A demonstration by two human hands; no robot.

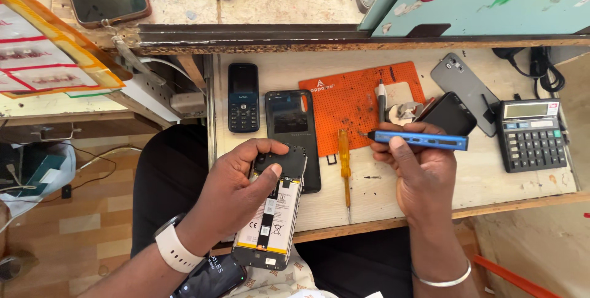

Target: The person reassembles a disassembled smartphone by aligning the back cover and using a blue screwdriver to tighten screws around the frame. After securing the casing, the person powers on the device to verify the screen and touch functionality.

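Blue is the colour to watch: the right hand [424,178] grips a slim blue electric screwdriver [420,140], fingers [396,145] wrapped tight round its barrel, the tip pointing left toward the orange work mat [344,104]. The tool sits level, just below that mat's lower edge, above the pale wooden desk [491,184].

Over on the other side, the left hand [236,190], a white watch [174,249] on its wrist, clutches an opened phone [273,212], back cover off, white-labelled battery showing. The thumb presses on the phone's dark upper section and the fingers curl underneath. The opened phone lies well left of the orange mat and lower, hanging past the desk's front edge over the person's lap.

Directly left of the mat lies a black smartphone [295,132] face up, the opened phone overlapping its lower part. Further left of the mat rests a small keypad phone [243,97]. Below the mat's lower edge lies a yellow-handled screwdriver [345,163], blade pointing to the desk's front. Right of the mat, a dark phone [448,113] lies tilted, a grey back cover [465,86] beyond it, and farthest right a desk calculator [531,135].
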